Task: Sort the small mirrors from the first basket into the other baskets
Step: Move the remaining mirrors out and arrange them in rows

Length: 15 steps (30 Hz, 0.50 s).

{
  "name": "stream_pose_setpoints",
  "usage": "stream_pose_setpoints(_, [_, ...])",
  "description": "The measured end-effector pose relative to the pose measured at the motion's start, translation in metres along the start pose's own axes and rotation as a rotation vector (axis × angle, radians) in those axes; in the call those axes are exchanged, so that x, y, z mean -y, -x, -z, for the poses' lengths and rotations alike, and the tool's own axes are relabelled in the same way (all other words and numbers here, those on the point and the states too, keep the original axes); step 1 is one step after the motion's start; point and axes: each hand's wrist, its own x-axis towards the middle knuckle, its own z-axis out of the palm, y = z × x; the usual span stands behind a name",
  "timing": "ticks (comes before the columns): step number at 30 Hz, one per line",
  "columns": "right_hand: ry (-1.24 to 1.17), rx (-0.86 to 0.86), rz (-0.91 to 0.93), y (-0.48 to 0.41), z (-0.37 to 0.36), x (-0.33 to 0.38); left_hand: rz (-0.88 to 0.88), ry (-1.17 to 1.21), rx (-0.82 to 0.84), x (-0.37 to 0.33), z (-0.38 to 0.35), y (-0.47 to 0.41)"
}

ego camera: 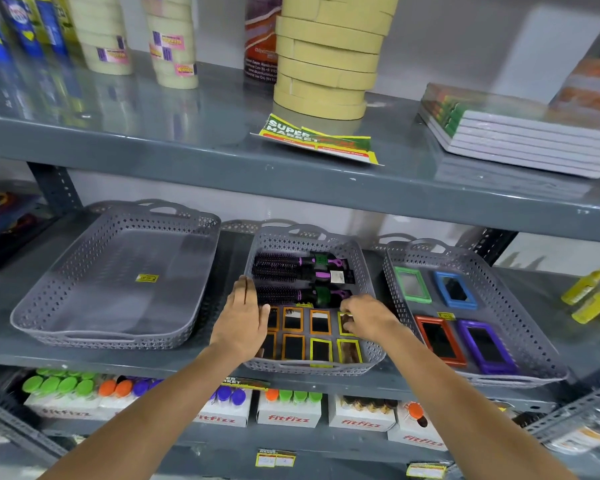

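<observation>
Three grey baskets are sitting along the shelf [291, 379]: the left basket [35, 317] is bare, the right basket [520, 375] is holding four large framed mirrors, and the middle basket [368, 271] is carrying hairbrushes [291, 271] at its far end and the small mirrors [307, 337] in two near rows. The left hand [241, 323] is lying flat and open over the leftmost mirrors, gripping nothing. The right hand [369, 315] is curling over the far-right yellow mirror [343, 323], fingers closing on it; whether it is clamped I cannot tell. Pinching the frame edges, not the glass, is probably best.
</observation>
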Motion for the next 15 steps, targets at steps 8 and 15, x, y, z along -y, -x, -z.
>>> stream_pose_setpoints(8, [0.048, 0.032, 0.028, 0.0007, -0.0024, 0.0023, 0.006, -0.015, 0.006, -0.0032, 0.0024, 0.0010])
stream_pose_setpoints(15, [0.055, 0.009, 0.044, 0.0020, -0.0033, 0.0031, 0.004, -0.020, 0.004, -0.0023, 0.0013, 0.0005])
